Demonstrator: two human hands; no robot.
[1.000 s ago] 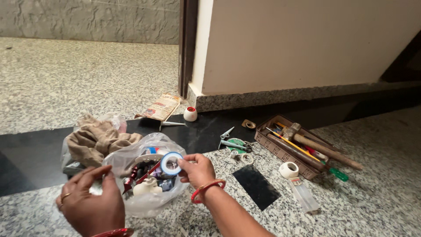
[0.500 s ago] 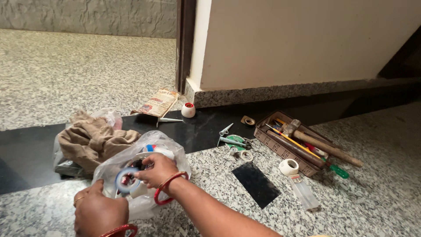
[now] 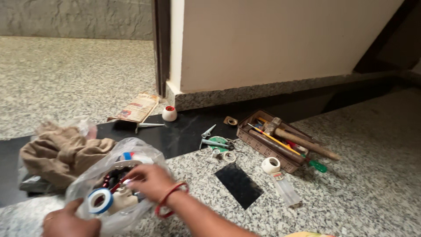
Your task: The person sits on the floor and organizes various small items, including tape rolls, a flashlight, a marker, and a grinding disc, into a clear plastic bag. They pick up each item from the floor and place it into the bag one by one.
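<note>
- Left hand (image 3: 70,221) gripping the near side of a clear plastic bag (image 3: 112,184) on the granite floor (image 3: 351,193), beside a blue tape roll (image 3: 100,200).
- Right hand (image 3: 149,180) reaching into the bag's mouth; grip hidden, cannot tell.
- Beige cloth (image 3: 61,151) just behind; brown tool tray (image 3: 274,142) well apart.

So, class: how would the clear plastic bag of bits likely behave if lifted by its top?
The clear plastic bag looks thin and crumpled, so probably floppy. It bulges with a blue tape roll and fittings, so it would likely sag and shift.
</note>
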